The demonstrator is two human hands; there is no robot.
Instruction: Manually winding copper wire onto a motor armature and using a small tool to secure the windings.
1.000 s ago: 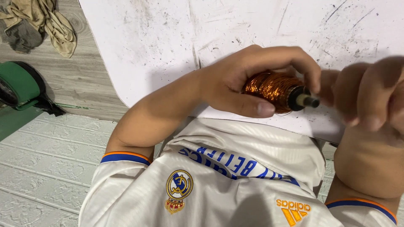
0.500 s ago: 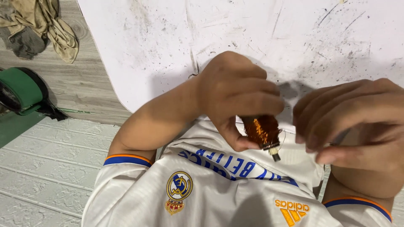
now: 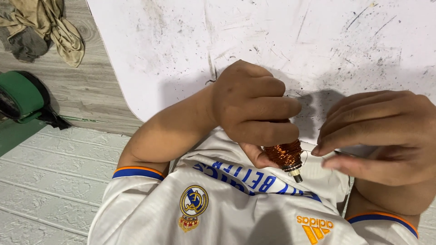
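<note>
The left hand (image 3: 254, 113) clenches a copper coil (image 3: 284, 154) over the lap, just below the white surface (image 3: 181, 54). The right hand (image 3: 377, 136) pinches what looks like its thin wire end. The coil seems small, light and rigid; its wire is fine and kinks easily, so the wound body is the safer hold.

No packages, signs or screens show here. The only label-like marks sit on the white jersey: a round gold-and-blue crest badge (image 3: 194, 202) on the chest at lower centre, and an orange three-stripe logo patch (image 3: 315, 228) towards the lower right edge.
</note>
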